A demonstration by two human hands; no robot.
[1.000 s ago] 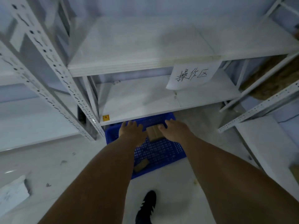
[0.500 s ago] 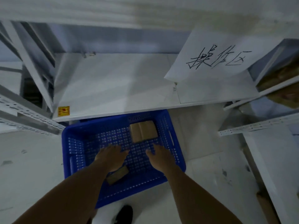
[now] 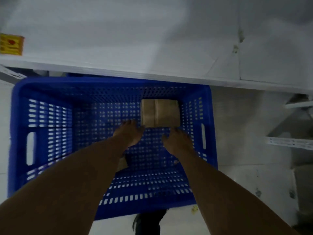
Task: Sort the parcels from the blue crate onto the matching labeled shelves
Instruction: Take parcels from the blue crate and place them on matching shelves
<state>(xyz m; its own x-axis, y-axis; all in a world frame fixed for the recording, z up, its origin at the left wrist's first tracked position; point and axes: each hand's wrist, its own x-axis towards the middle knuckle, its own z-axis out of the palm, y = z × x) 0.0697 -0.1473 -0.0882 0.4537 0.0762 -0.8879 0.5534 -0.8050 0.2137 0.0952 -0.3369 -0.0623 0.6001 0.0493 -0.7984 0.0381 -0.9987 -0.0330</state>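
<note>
Both bare forearms extend forward and downward. Left hand (image 3: 129, 135) and right hand (image 3: 177, 141) are apart, fingers relaxed and spread, gripping nothing.

1 black shoe (image 3: 149, 223) stands on the pale, scuffed floor (image 3: 245, 167), a small yellow scrap (image 3: 194, 209) near it; a yellow sticker (image 3: 11, 45) shows far left.

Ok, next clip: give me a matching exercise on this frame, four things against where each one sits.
Things:
1. larger brown parcel
2. smaller parcel
3. yellow sticker
4. black shoe

Places:
a. mostly hidden under the left forearm
b. on the white shelf, far left
c. on the floor by the blue crate, at its near wall
d. far right of the crate, just beyond the left hand and right hand

Pairs: 1-d, 2-a, 3-b, 4-c
</note>
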